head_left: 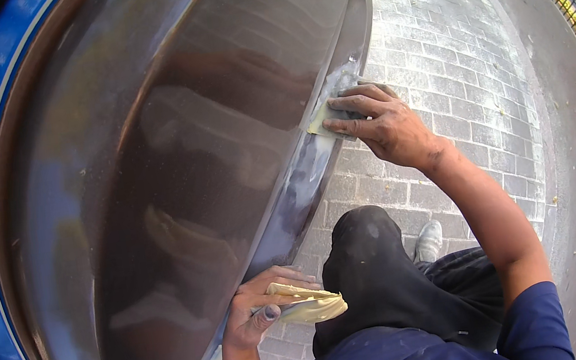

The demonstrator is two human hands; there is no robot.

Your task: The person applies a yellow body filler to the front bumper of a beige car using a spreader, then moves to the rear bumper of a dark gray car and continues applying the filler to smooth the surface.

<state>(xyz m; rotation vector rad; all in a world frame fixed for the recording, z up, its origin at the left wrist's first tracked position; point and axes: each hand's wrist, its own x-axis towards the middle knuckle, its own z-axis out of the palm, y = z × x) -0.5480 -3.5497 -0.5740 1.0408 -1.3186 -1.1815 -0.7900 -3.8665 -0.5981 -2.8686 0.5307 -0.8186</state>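
Brick paving [469, 103] (patchily whitened) bears a shoe [428, 241].

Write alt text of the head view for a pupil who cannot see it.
The right hand holds a flat tool at a pale yellow patch on the lower sill of a glossy brown vehicle. The left hand holds thick cream-coloured paste, near grey brick paving.

Right hand [389, 126] holding yellowish tool [321, 119] on car sill [303, 175], left hand [249, 309] with cream putty [317, 310]

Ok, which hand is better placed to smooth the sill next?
Probably the right hand: it holds a flat spreader at the sill, while the left hand carries a paste-loaded piece.
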